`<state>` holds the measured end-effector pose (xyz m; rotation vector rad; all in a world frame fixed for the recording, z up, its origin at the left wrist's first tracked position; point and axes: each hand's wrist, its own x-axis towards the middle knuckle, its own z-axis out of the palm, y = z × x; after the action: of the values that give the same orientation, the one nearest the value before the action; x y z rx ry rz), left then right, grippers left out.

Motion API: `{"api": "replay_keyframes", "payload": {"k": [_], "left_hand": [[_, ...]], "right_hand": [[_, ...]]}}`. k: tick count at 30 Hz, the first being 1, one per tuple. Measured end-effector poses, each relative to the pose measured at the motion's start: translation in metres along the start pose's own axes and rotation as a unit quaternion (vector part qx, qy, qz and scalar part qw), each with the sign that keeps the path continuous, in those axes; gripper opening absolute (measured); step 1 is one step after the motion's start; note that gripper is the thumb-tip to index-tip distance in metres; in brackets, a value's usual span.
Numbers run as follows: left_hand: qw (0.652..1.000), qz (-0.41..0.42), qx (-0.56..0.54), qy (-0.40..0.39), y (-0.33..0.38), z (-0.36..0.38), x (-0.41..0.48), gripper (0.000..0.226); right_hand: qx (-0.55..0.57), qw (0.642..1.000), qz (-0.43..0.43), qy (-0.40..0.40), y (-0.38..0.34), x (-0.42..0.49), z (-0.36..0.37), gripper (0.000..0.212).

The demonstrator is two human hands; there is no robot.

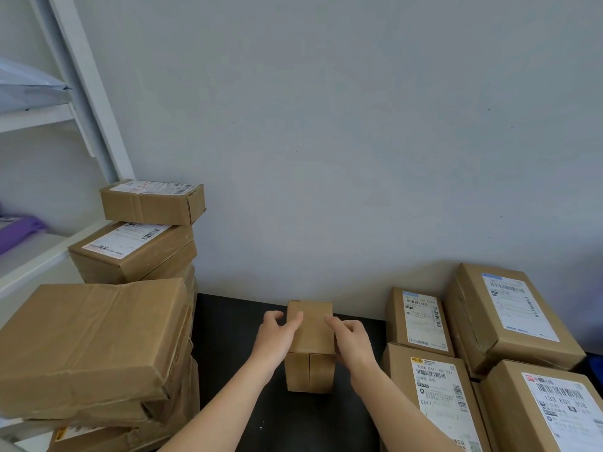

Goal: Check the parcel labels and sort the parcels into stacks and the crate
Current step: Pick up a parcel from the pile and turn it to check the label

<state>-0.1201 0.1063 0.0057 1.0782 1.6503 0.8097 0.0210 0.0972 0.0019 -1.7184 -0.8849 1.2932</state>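
Observation:
A small plain brown parcel (311, 334) stands in the middle of the black table (235, 337), close to the wall, with no label showing on its top or near side. My left hand (277, 334) grips its left edge, thumb on top. My right hand (350, 340) holds its right edge, fingers curled round the side. Stacked brown parcels (98, 340) rise on the left, two of the upper ones with white labels. Several labelled parcels (437, 389) lie on the right. No crate is in view.
A white metal shelf frame (81, 93) stands at the far left with grey and purple mailer bags (16, 230) on its shelves. A plain grey wall (326, 141) runs just behind the table.

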Motion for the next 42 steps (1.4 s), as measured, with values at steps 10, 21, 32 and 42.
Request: {"api": "replay_keyframes", "payload": {"k": [10, 21, 32, 42], "left_hand": [[0.996, 0.017, 0.088, -0.013, -0.004, 0.0, 0.006, 0.066], [0.999, 0.0, 0.035, -0.035, 0.006, 0.0, 0.005, 0.056], [0.998, -0.031, 0.005, -0.062, 0.008, -0.004, 0.005, 0.055], [0.998, -0.035, 0.009, -0.053, 0.007, -0.003, 0.007, 0.056]], "right_hand": [[-0.061, 0.998, -0.009, -0.005, 0.004, 0.003, 0.0, 0.047], [-0.062, 0.998, 0.016, -0.008, 0.008, 0.013, -0.001, 0.047], [-0.044, 0.998, 0.04, -0.017, 0.005, 0.016, 0.0, 0.045], [-0.049, 0.997, 0.048, -0.025, 0.002, 0.016, -0.001, 0.043]]}}
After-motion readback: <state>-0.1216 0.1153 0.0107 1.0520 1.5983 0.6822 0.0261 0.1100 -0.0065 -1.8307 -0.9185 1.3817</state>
